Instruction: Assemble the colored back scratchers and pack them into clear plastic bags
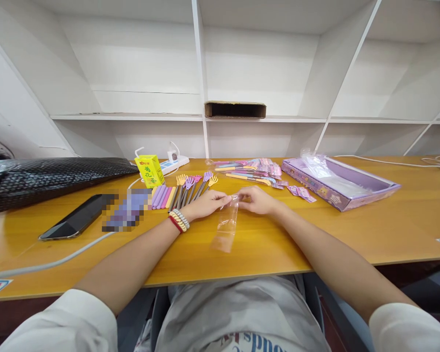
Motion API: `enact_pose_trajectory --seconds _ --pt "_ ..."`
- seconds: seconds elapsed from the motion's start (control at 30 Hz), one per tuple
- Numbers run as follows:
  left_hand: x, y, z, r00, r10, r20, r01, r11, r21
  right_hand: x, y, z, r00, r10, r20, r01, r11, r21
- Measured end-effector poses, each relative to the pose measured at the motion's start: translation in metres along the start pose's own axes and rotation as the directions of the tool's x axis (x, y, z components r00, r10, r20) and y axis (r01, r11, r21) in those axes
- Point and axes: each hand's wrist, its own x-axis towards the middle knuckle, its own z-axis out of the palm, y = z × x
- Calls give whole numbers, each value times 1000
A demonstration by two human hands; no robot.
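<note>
A clear plastic bag (225, 224) hangs down over the table between my hands, its upper end pinched from both sides. My left hand (209, 202), with bracelets at the wrist, grips the bag's top left edge. Fingers of my right hand (257, 199) are closed on the top right edge. Just beyond my left hand lie several small hand-shaped back scratchers (188, 185) in purple, pink and yellow with dark rods. Coloured handles (161, 196) lie in a row beside them. Behind my hands is a pile of bagged back scratchers (247, 167).
A purple box (342, 198) with clear bags (315, 164) stands at right, near small pink packets (301, 192). At left are a phone (77, 216), a yellow drink carton (149, 171), a black wrapped bundle (55, 178) and a white cable (58, 261). Shelves rise behind.
</note>
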Motion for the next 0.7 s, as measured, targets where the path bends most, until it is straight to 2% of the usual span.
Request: enact_pose_trajectory --seconds 0.07,0.13,0.23,0.33,0.47,0.53,0.57,0.6,0.63,0.7 --pt "1 -2 -1 1000 -13 23 19 971 -238 1 0 0 997 27 -77 -27 1000 9" --pt "4 -6 -1 999 -46 12 47 905 -423 2 -1 -3 983 38 -182 -37 999 12" --pt "7 -14 1 994 -104 -16 80 848 -524 3 -6 -20 931 32 -363 -5 997 75" --pt "7 -14 4 992 -129 -2 114 889 -443 -3 -17 -48 877 37 -480 60 981 186" --pt "3 -7 7 994 -95 57 105 971 -216 -26 -39 -97 757 9 -653 308 877 370" --pt "2 -4 7 994 -87 72 97 983 -158 -40 -49 -124 683 13 -731 392 837 382" --pt "2 -4 7 994 -84 73 93 986 -135 -45 -51 -138 705 62 -707 341 844 414" --pt "1 -4 7 994 -80 70 87 991 -104 -49 -50 -152 702 135 -699 259 866 427" --pt "1 -4 7 995 -73 65 77 995 -62 -52 -46 -166 631 216 -745 184 892 414" --pt "1 -5 7 997 -49 53 46 998 46 -54 -22 -193 442 364 -820 -50 922 383"
